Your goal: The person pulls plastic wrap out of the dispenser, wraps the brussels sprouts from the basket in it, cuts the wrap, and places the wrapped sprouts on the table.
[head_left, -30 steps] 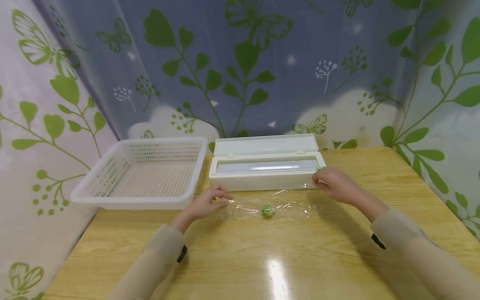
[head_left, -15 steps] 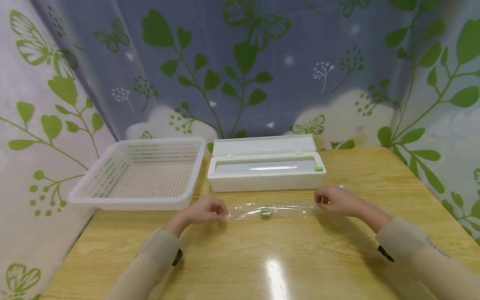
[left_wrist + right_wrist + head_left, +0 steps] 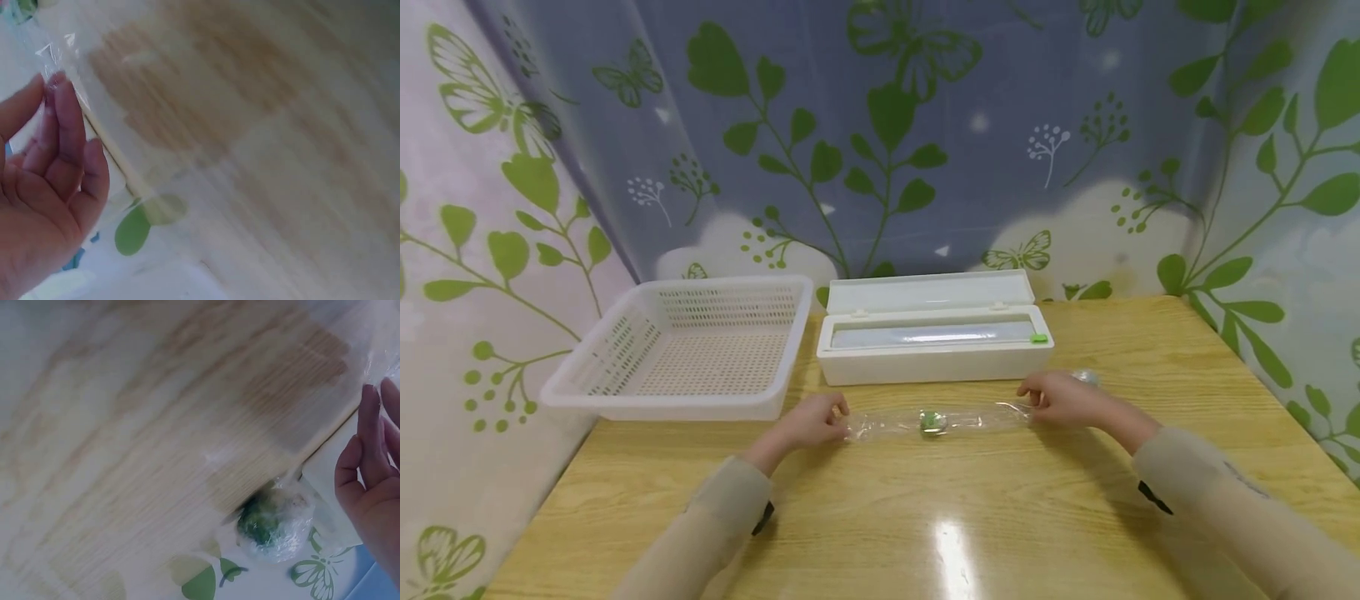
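Note:
A strip of clear plastic wrap (image 3: 977, 419) stretches between both hands in front of the white box. Around its middle it covers a small round green-and-white item (image 3: 933, 422), whose kind is blurred by the film. My left hand (image 3: 811, 421) pinches the left end of the wrap; in the left wrist view the thumb and fingertips (image 3: 57, 80) meet on the film. At the other end my right hand (image 3: 1060, 400) pinches the wrap between thumb and fingers, close over the table. Just behind the right wrist lies another round green item (image 3: 272, 522) bundled in film.
The white wrap dispenser box (image 3: 936, 365) stands behind the strip, lid up, with a film roll inside and a green slider (image 3: 1038, 338) at its right end. A white perforated basket (image 3: 662, 406) sits at left on the wooden table (image 3: 865, 525).
My right hand has come down from the box's right corner to the wrap's right end, uncovering the green slider. The wrap has narrowed into a strip over the green item. My left hand has lowered slightly.

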`<state>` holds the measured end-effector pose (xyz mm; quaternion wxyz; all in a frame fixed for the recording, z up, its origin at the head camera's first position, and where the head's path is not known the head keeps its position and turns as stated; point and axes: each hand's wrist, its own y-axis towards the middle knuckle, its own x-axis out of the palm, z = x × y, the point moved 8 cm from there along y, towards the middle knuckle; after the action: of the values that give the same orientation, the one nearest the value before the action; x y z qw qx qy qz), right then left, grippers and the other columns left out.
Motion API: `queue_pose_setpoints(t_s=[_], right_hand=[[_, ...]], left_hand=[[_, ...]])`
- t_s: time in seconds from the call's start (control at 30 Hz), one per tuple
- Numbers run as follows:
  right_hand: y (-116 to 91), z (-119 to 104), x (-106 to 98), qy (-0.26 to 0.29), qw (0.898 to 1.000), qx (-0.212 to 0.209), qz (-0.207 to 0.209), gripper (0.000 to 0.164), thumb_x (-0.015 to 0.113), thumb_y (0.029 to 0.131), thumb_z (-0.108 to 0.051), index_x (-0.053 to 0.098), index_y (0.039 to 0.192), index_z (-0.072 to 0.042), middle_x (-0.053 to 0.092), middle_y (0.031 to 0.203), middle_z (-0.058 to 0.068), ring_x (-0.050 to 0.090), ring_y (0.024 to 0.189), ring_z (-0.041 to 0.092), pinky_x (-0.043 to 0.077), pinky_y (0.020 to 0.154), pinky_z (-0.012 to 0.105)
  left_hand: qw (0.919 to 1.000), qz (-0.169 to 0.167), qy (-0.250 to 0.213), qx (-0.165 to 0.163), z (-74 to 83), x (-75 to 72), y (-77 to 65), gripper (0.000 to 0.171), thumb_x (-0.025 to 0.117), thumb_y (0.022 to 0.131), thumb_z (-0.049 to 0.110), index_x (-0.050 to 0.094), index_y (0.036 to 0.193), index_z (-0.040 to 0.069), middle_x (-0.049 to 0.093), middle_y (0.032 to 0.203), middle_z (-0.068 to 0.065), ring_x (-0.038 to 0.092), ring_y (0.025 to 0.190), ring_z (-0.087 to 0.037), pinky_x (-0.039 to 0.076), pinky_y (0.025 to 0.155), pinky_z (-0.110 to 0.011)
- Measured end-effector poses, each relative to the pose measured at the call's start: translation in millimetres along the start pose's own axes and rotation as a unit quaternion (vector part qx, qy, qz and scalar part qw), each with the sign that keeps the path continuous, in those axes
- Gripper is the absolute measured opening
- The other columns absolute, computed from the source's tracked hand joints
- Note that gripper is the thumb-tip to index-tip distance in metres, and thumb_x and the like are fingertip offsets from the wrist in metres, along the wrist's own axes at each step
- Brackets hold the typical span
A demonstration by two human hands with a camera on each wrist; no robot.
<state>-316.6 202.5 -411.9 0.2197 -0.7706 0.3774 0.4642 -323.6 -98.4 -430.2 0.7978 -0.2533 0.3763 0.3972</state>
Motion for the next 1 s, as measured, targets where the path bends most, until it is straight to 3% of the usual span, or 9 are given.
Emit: queue_pose_setpoints(t_s=[0.1,0.2,0.4,0.57,0.8,1.0], right_hand=[[3.1,-2.4,3.3,-0.022,1.000,-0.002,-0.009,0.025,0.070,0.073,-0.006,0.062,0.093,0.005,0.056,0.075,0.001,0.050,0.067,0.012,0.044,0.060,0.030],[5.6,-1.6,6.5,-0.035,0.999,0.008,-0.016,0.022,0.072,0.072,-0.009,0.064,0.090,0.002,0.055,0.072,-0.001,0.047,0.065,0.010,0.043,0.059,0.028],[7.3,-1.1,8.8,-0.048,0.999,0.009,-0.013,0.008,0.069,0.075,-0.008,0.061,0.076,-0.007,0.054,0.069,-0.005,0.049,0.064,0.009,0.044,0.058,0.027],[6.1,-2.6,5.9,-0.047,0.999,0.010,0.004,0.010,0.066,0.077,-0.006,0.060,0.071,-0.011,0.054,0.068,-0.007,0.048,0.063,0.008,0.043,0.057,0.028],[0.6,-0.2,-3.9,-0.011,0.999,0.019,0.023,0.014,0.064,0.080,-0.008,0.056,0.069,-0.008,0.049,0.062,-0.006,0.041,0.057,0.008,0.037,0.052,0.025],[-7.0,7.1,-6.7,0.019,0.999,0.006,0.034,0.014,0.064,0.079,-0.004,0.055,0.069,-0.008,0.049,0.060,-0.006,0.039,0.054,0.006,0.035,0.049,0.023]], left_hand=[[0.9991,0.014,0.023,-0.032,-1.5,1.3,1.4,0.033,0.067,0.076,0.007,0.052,0.104,-0.004,0.056,0.066,-0.001,0.051,0.057,-0.012,0.044,0.053,-0.025],[0.9977,0.017,0.048,-0.044,0.7,1.5,1.8,0.034,0.069,0.075,0.008,0.055,0.104,-0.003,0.058,0.069,-0.003,0.053,0.061,-0.013,0.045,0.057,-0.027],[0.9944,0.016,0.092,-0.049,2.5,1.6,3.5,0.012,0.068,0.076,0.012,0.061,0.082,0.005,0.056,0.068,0.000,0.050,0.064,-0.012,0.044,0.061,-0.028],[0.9937,0.021,0.102,-0.041,5.5,1.2,3.6,0.011,0.064,0.078,0.009,0.056,0.069,0.008,0.051,0.063,0.003,0.046,0.060,-0.012,0.042,0.058,-0.027],[0.9947,0.016,0.084,-0.056,3.4,1.8,4.8,0.013,0.057,0.085,0.008,0.055,0.071,0.006,0.048,0.063,0.001,0.044,0.059,-0.013,0.039,0.054,-0.026],[0.9962,0.015,0.002,-0.086,-1.5,-0.5,8.0,0.014,0.048,0.091,0.007,0.054,0.078,0.002,0.052,0.068,-0.004,0.048,0.062,-0.015,0.039,0.053,-0.025]])
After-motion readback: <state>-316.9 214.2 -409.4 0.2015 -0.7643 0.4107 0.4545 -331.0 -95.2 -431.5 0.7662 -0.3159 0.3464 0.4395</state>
